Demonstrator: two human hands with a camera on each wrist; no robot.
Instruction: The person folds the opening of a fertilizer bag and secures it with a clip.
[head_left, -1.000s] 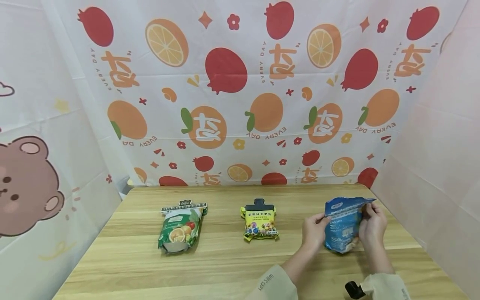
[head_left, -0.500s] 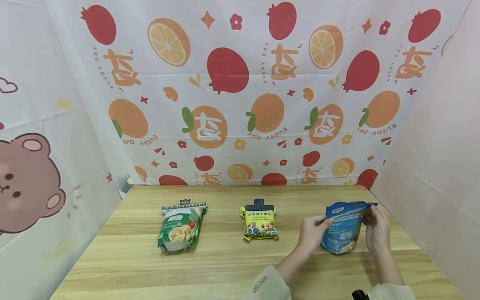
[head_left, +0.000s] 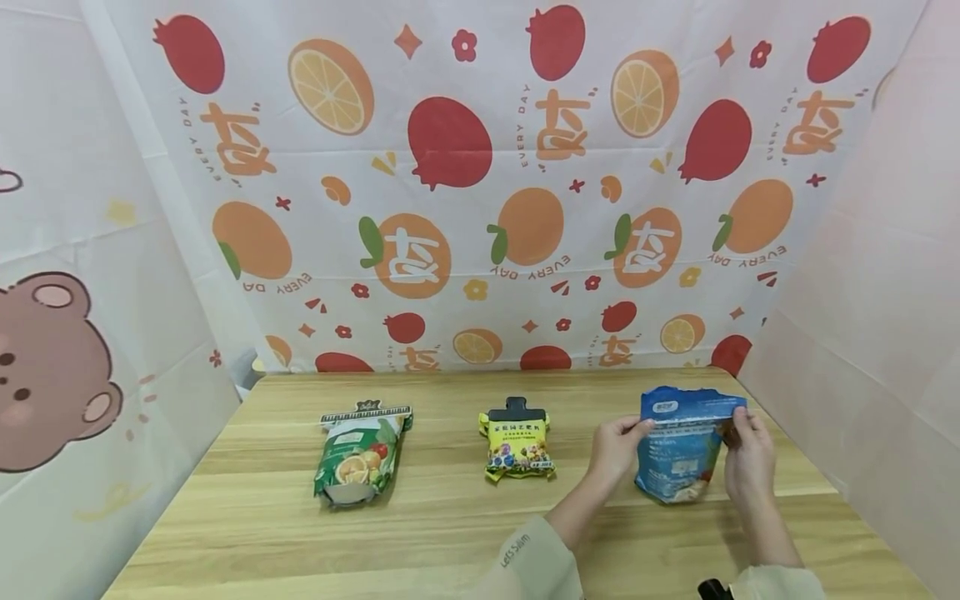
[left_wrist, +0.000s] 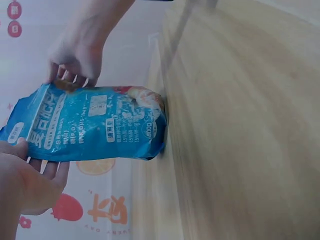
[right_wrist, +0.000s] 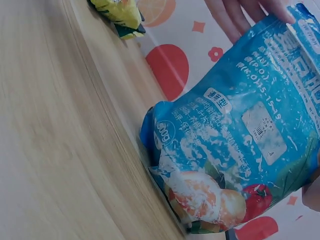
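Note:
A blue bag of plant fertilizer [head_left: 678,454] stands upright at the right of the wooden table, its printed front towards me. My left hand [head_left: 615,454] pinches its upper left edge between thumb and fingers. On the opposite side my right hand [head_left: 752,454] grips the upper right edge, thumb in front. The top strip above the white line is flattened and uneven. In the left wrist view the bag's bottom [left_wrist: 159,117] is right at the tabletop. White scuffs and printed fruit [right_wrist: 210,200] show low on the bag in the right wrist view.
A yellow packet [head_left: 517,450] with a black clip [head_left: 517,412] lies mid-table. Further left lies a green packet [head_left: 356,458] closed by a ruler-patterned clip [head_left: 367,414]. Fruit-printed cloth [head_left: 480,208] hangs behind the table [head_left: 420,550], with pale cloth at both sides.
The bag's top, earlier folded and angled at the right corner, is now spread wider and faces me. Both hands keep their hold and have shifted slightly left over the last half second.

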